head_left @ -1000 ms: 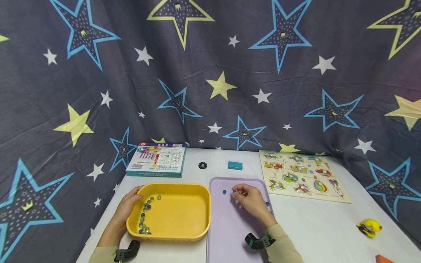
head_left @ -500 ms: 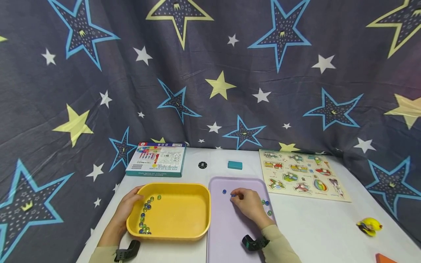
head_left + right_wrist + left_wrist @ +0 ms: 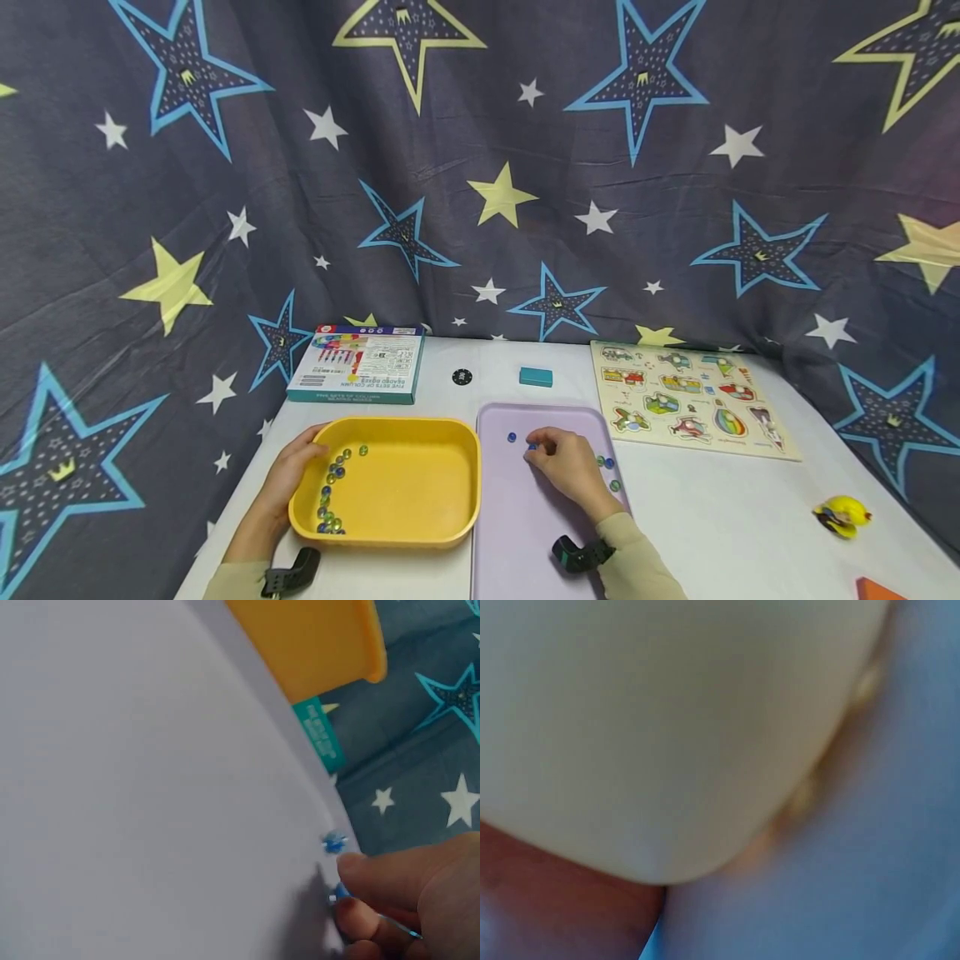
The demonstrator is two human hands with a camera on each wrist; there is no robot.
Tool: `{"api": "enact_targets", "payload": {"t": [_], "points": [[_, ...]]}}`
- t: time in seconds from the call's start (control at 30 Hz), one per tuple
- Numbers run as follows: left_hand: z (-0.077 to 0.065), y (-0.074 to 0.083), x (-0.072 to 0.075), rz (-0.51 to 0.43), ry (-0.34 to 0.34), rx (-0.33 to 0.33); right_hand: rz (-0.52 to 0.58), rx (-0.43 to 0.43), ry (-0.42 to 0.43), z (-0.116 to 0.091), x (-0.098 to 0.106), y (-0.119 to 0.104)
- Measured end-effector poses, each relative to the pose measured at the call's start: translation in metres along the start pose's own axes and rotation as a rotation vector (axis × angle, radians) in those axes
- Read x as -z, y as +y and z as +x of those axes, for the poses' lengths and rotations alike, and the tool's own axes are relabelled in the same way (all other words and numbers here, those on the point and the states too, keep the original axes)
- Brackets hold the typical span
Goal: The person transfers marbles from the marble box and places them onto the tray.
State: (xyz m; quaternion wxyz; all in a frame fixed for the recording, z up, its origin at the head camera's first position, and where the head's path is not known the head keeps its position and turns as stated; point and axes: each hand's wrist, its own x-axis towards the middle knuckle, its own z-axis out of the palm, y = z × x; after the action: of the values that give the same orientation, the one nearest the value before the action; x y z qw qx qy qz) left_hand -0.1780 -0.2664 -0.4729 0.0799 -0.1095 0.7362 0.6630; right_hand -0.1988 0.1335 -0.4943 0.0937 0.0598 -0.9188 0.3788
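My left hand (image 3: 283, 473) grips the left rim of a yellow plastic bin (image 3: 405, 483), thumb over the edge. Several glass marbles (image 3: 325, 492), blue and yellow-green, lie along the bin's left side. Over the lilac tray (image 3: 502, 517), my right hand (image 3: 567, 468) pinches a blue marble (image 3: 340, 892) between thumb and fingertip; the fingers partly hide it. Just left of that hand, another blue marble (image 3: 512, 437) lies on the tray. By the tray's right edge are a green marble (image 3: 615, 485) and a blue marble (image 3: 609, 463). The left wrist view is blurred.
Behind the bin lies a boxed bead set (image 3: 356, 367). A black round chip (image 3: 462, 377) and a teal block (image 3: 536, 378) sit at the back. To the right are a wooden puzzle board (image 3: 686, 400), a yellow toy figure (image 3: 843, 517) and an orange object (image 3: 876, 590).
My right hand has shifted slightly left and toward me with its fingers at the blue marble, uncovering marbles by the tray's right edge. The left hand and bin have stayed put.
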Motion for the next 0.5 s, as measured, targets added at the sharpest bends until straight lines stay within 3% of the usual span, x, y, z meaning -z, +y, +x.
{"api": "enact_targets", "payload": {"t": [0.3,0.5], "points": [[0.000,0.000,0.001,-0.005,0.004,0.000,0.113,-0.008,-0.005,0.004,0.017,-0.016],[0.001,0.000,0.000,-0.008,0.002,0.003,0.300,0.021,-0.078,0.001,0.024,-0.048]]}}
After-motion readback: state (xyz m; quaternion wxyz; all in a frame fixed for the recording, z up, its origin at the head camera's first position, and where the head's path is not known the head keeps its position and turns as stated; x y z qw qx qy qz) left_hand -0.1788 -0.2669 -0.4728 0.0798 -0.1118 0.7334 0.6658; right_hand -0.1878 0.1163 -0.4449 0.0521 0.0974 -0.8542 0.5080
